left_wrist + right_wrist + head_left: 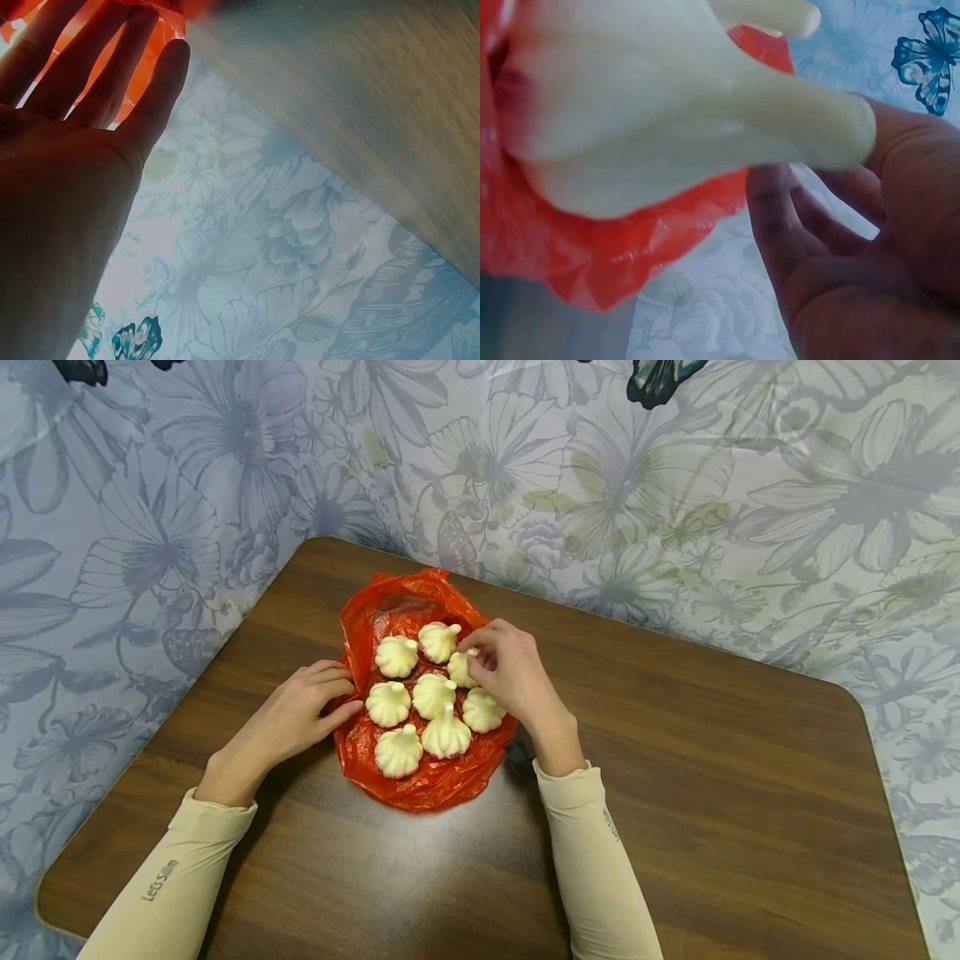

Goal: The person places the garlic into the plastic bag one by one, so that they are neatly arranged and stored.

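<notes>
Several pale garlic bulbs (389, 703) sit on a crinkled red plastic bag (420, 797), its sides spread open around them, in the head view. At the bag's right side my right hand (517, 672) has its thumb and forefinger around the garlic bulb (461, 670) by its stem. A large garlic bulb (630, 112) fills much of the right wrist view and partly hides the fingertips. My left hand (300, 706) rests against the bag's left edge, thumb toward the bulbs. In the left wrist view its fingers (101, 64) are extended against the red plastic.
The bag lies on a brown wood-grain table (712, 777) with rounded corners. Close behind the table hangs a pale cloth (525, 485) printed with flowers and butterflies. Cream sleeves (600, 860) cover both forearms.
</notes>
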`<state>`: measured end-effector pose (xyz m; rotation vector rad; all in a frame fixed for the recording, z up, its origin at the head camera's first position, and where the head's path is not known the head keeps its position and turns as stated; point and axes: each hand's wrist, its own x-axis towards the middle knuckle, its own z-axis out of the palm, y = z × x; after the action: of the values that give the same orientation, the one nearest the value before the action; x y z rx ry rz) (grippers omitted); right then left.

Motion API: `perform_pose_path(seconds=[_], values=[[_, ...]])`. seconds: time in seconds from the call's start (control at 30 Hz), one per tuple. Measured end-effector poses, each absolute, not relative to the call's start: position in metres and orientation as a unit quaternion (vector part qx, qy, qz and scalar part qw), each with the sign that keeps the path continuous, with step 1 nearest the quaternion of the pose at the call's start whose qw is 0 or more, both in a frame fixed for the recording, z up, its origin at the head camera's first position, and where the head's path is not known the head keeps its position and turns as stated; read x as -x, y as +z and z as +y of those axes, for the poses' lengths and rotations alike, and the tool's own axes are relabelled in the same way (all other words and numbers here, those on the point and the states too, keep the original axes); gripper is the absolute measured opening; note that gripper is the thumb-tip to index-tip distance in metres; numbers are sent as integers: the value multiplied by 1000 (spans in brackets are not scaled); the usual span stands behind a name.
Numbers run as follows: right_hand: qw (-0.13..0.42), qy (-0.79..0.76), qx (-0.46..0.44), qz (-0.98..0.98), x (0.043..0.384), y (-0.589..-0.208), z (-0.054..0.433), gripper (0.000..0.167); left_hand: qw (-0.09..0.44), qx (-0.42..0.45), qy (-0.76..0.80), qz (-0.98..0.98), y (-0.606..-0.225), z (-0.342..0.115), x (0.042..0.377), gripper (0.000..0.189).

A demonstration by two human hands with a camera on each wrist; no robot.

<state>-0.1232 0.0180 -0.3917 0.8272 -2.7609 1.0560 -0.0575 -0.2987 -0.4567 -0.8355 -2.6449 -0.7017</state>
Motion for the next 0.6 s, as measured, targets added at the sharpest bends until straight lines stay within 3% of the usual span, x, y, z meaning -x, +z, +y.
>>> perform_pose_path(seconds=[0.33, 0.6], values=[[-19, 330, -287, -899, 125, -386, 27, 16, 141, 292, -245, -914, -456, -298, 58, 14], [16, 322, -298, -899, 127, -386, 29, 14, 139, 292, -247, -913, -454, -297, 58, 14]])
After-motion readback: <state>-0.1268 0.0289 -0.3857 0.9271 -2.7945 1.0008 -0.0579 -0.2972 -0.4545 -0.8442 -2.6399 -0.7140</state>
